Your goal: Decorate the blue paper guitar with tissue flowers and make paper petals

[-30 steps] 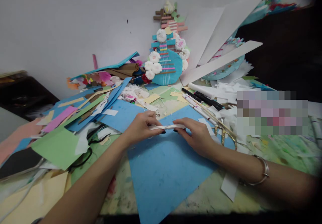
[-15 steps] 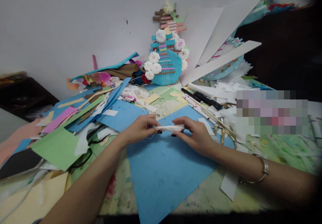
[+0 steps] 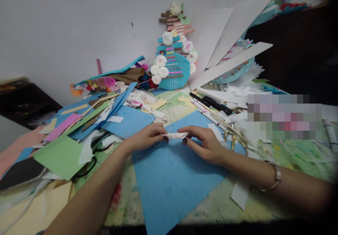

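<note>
Between my two hands a small folded strip of white paper [image 3: 175, 136] is held level. My left hand [image 3: 150, 136] pinches its left end, with a thin white thread hanging just below the fingers. At its right end my right hand [image 3: 204, 141] grips the paper between thumb and fingertips. Both hands are above a large blue paper sheet [image 3: 171, 185] lying on the paint-stained table. A blue paper lute [image 3: 178, 69] decorated with white paper flowers [image 3: 160, 71] leans upright against the wall behind.
Coloured paper sheets and scraps [image 3: 59, 154] pile up on the left, beside a dark phone-like slab [image 3: 21, 173]. Markers [image 3: 211, 103], gold-handled scissors [image 3: 233, 141] and white scraps [image 3: 237, 94] lie on the right. Tangled white string [image 3: 141, 99] sits beyond my hands.
My right hand has shifted slightly left along the paper strip, its thumb and fingers now closer to my left hand. The left hand keeps its pinch.
</note>
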The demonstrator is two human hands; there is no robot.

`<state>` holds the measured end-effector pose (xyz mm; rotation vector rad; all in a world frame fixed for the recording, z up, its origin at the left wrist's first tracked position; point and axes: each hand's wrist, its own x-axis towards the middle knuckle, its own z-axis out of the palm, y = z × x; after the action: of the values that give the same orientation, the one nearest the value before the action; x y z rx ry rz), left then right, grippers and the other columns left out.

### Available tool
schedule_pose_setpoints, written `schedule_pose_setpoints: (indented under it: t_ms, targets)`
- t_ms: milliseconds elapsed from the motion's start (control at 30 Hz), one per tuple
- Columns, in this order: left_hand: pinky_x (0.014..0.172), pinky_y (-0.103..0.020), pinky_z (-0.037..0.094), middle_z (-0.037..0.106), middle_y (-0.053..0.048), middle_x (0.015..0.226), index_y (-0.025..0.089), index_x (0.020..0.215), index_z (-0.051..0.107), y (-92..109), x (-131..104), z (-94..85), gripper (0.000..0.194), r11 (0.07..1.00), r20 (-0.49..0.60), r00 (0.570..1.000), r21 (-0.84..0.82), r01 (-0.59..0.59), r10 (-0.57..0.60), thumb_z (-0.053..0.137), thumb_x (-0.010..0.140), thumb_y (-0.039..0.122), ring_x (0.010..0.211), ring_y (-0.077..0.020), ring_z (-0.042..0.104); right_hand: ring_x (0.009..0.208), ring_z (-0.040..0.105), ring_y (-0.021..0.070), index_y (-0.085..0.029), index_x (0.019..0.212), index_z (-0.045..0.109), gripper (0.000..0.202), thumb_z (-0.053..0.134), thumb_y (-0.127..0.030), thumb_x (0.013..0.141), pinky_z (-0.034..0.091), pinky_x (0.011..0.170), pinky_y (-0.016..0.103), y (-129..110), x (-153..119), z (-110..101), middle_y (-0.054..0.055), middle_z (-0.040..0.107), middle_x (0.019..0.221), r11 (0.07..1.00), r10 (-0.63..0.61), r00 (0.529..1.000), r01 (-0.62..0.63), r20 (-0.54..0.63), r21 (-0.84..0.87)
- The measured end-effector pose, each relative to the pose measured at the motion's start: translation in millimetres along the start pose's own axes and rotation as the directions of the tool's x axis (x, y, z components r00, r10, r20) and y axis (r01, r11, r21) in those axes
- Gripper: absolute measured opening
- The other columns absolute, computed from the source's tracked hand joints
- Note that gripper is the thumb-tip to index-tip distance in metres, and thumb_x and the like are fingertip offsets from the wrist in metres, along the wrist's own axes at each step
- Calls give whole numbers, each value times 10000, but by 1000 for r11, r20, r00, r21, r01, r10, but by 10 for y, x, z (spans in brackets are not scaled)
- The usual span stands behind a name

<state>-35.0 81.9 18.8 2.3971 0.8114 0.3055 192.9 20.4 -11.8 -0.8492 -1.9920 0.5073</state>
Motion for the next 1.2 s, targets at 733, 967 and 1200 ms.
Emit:
schedule_pose_setpoints:
  t_ms: [733, 967, 1200]
  targets:
    - [526, -193, 350, 494, 19, 637, 145, 839, 610, 303, 55, 273, 164, 996, -380, 922, -7, -85, 76, 530, 861, 286, 569, -79, 444, 703, 614, 114, -163, 962, 612, 204, 506, -131, 791, 477, 656, 236, -25, 32, -2, 26, 677, 832, 989, 113, 991, -119, 72, 89]
    - [562, -214, 391, 508, 7, 656, 149, 843, 580, 303, 52, 333, 116, 968, -428, 878, 212, -133, 215, 508, 862, 238, 594, -94, 467, 711, 603, 117, -159, 963, 605, 175, 503, -208, 830, 475, 657, 237, -25, 33, -5, 39, 671, 844, 989, 83, 992, -93, 91, 112]
    - [530, -193, 377, 500, 19, 651, 160, 775, 538, 313, 75, 421, 69, 954, -465, 847, 262, -147, 259, 527, 839, 186, 574, -81, 455, 673, 610, 111, -164, 932, 608, 160, 467, -192, 864, 451, 628, 231, -2, 36, 11, 12, 662, 736, 985, 131, 987, -140, 92, 104]
